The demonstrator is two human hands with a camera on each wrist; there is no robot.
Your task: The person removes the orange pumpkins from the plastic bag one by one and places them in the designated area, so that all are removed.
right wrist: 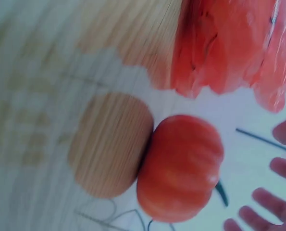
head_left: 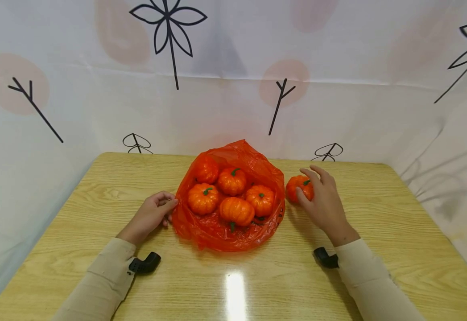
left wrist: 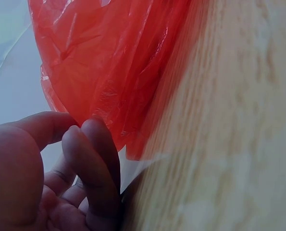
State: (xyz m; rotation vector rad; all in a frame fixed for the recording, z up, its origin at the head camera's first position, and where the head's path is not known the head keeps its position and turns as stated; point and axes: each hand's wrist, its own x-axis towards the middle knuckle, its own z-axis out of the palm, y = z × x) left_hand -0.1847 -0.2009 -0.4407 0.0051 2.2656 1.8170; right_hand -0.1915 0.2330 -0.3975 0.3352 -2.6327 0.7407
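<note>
A red plastic bag (head_left: 229,240) lies spread on the table with its mouth facing up. Inside it sit several small orange pumpkins (head_left: 203,199) with green stems. My left hand (head_left: 150,217) pinches the bag's left rim between thumb and fingers; the left wrist view shows the fingertips (left wrist: 80,139) at the red film (left wrist: 99,72). One more pumpkin (head_left: 297,188) stands on the table just right of the bag. Over it my right hand (head_left: 324,203) hovers with spread fingers. In the right wrist view a gap shows between those fingers (right wrist: 265,202) and the pumpkin (right wrist: 181,168).
The light wood table (head_left: 185,290) ends at a white cloth backdrop (head_left: 225,107) printed with black plant outlines and pale pink spots. Black wrist mounts sit on the left sleeve (head_left: 109,272) and the right sleeve (head_left: 369,272).
</note>
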